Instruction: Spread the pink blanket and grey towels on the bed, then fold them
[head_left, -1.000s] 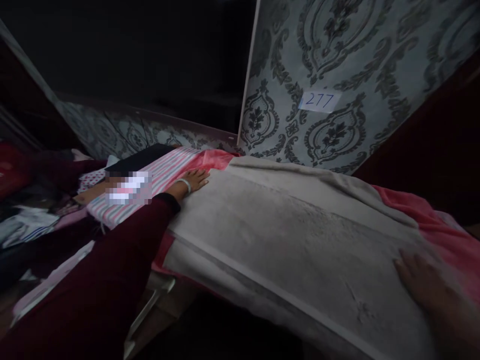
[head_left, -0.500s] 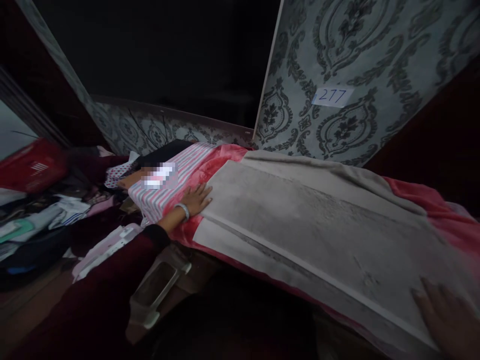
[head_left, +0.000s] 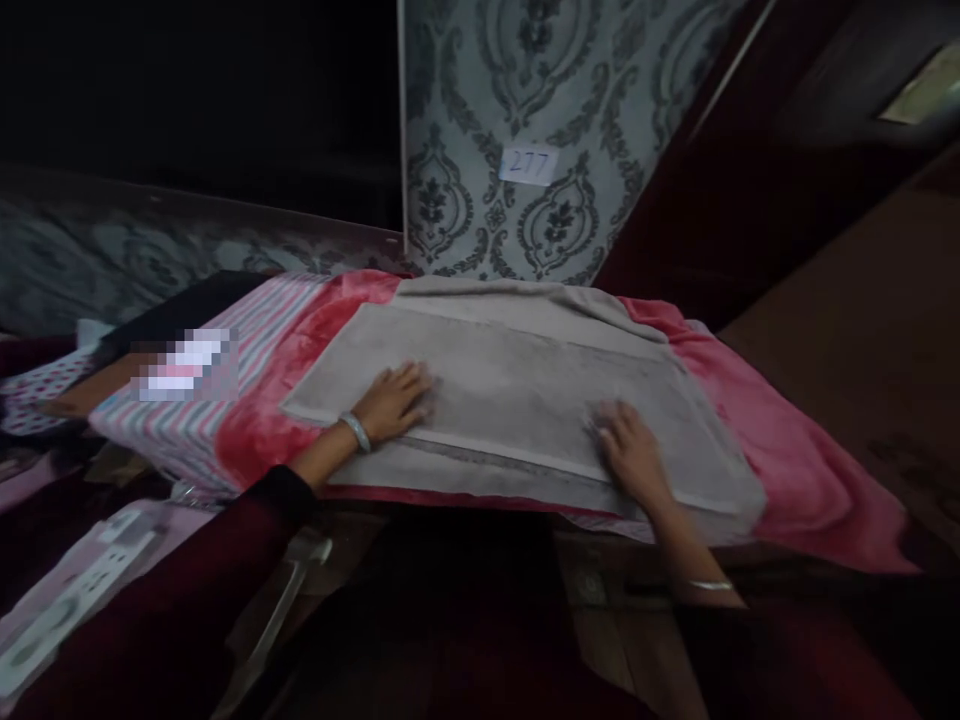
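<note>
A folded grey cloth [head_left: 517, 385] lies flat over another grey layer on the table. My left hand [head_left: 391, 402], with a bracelet at its wrist, rests palm down on the cloth's left part near its front edge. On the right part lies my right hand [head_left: 634, 455], fingers stretched and slightly blurred. Neither hand grips anything. Beneath the grey cloth spreads a red plush blanket [head_left: 795, 440], showing on both sides. A striped cloth [head_left: 187, 430] in pink, grey and white covers the table's left end.
A white power strip [head_left: 82, 600] lies at the lower left. Behind it are a dotted cloth [head_left: 45, 390] and a dark flat object [head_left: 187, 310]. A large dark screen [head_left: 202, 110] hangs on the patterned wall beside a paper marked 277 [head_left: 529, 163].
The view has turned right. My left hand has moved inward from the cloth's left edge, and my right hand has come inward from the far right. The grey cloth looks flatter at its right end.
</note>
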